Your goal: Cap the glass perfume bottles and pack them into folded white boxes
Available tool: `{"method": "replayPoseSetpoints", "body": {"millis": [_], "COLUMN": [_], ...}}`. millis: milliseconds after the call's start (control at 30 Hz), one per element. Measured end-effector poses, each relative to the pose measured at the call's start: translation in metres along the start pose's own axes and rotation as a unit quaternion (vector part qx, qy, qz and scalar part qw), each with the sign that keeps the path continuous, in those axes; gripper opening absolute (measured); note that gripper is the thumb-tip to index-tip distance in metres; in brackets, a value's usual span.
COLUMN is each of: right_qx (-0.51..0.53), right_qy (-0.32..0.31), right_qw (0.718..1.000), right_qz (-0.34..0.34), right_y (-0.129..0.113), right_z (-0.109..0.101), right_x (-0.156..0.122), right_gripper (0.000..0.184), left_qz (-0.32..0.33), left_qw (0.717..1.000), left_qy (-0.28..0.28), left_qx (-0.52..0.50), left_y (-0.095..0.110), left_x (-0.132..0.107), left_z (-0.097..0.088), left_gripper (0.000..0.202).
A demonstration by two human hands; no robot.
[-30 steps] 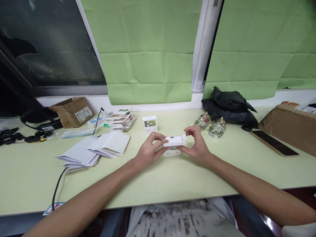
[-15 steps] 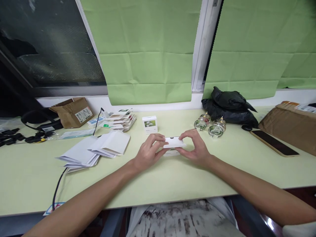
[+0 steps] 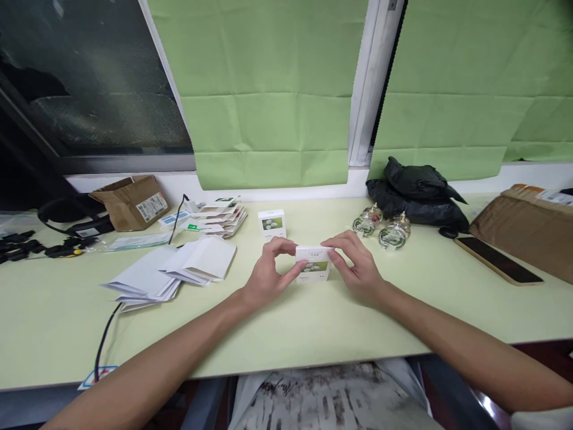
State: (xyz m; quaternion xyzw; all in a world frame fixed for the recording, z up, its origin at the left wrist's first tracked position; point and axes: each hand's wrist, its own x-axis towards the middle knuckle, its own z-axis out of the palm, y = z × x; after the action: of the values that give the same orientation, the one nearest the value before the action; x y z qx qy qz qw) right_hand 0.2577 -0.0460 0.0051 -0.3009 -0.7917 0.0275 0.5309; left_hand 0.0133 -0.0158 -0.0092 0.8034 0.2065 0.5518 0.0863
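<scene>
Upright on the table in front of me stands a small white carton (image 3: 313,272) with a green flower picture on its front. My left hand (image 3: 273,272) grips its left side, thumb on the front face and fingers behind the upper edge. On the other side, my right hand (image 3: 356,266) pinches the upper right corner between thumb and fingers. The carton's top looks closed. Behind it and a little to the left is a second white carton (image 3: 271,224) of the same design, partly covered by my left fingers.
Folded white cartons (image 3: 201,260) and a stack of flat printed cartons (image 3: 224,218) lie left, by an opened brown box (image 3: 132,206). To the right are two clear ornaments (image 3: 394,233), black bags (image 3: 416,194), a phone (image 3: 496,260) and a brown parcel (image 3: 528,227). A black cable (image 3: 105,340) crosses the left side.
The carton's raised white top flap has been folded down, so its printed front now shows. Both hands have stayed at its sides, with the left thumb now on the front.
</scene>
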Motion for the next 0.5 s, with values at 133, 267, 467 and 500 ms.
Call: {"method": "replayPoseSetpoints", "body": {"millis": [133, 267, 467, 500], "right_qx": [0.004, 0.012, 0.026, 0.025], "right_qy": [-0.004, -0.014, -0.025, -0.026], "right_qw": [1.000, 1.000, 0.999, 0.999], "right_qz": [0.016, 0.017, -0.017, -0.018], "right_y": [-0.0010, 0.0009, 0.0028, 0.0029], "right_z": [0.0002, 0.0005, 0.0003, 0.0002], "right_x": [0.0020, 0.0015, -0.0011, -0.0013], "right_gripper": [0.022, 0.020, 0.019, 0.019], "left_qz": [0.026, 0.062, 0.026, -0.016], "left_qw": [0.997, 0.994, 0.997, 0.995], "left_qy": [-0.025, -0.019, -0.068, -0.093], "left_qx": [0.061, 0.086, 0.016, -0.016], "left_y": [0.0033, 0.0083, 0.0076, 0.0083], "left_x": [0.0035, 0.0071, 0.0033, 0.0032], "left_z": [-0.0034, -0.0079, -0.0045, -0.0033], "left_gripper": [0.048, 0.043, 0.056, 0.060]}}
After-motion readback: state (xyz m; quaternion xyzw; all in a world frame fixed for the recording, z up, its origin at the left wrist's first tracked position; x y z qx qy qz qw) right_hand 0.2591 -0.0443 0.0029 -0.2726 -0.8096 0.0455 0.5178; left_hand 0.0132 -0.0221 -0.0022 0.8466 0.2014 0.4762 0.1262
